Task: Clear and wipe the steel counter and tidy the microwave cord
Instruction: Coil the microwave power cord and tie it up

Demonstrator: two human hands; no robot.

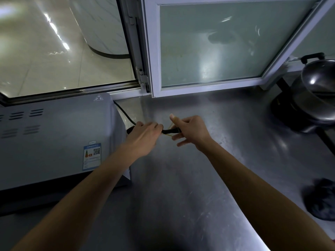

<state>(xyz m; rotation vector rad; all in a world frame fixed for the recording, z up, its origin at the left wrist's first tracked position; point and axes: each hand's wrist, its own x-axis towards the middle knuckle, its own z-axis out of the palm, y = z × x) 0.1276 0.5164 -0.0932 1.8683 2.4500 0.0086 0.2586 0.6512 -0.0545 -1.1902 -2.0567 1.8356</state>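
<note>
Here, near the steel counter's (199, 169) back edge beside the microwave (54, 138), the left hand (145, 136) grips a bundled black cord (169, 131); the right hand (190, 130) pinches a thin elastic band (170, 126) around it. The cord looks light, flexible, springy; it is best held mid-bundle.

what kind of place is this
Likely a canteen or commercial kitchen: a steel counter, a microwave beside a serving-hatch-like window, and dark cookware at the right.
</note>
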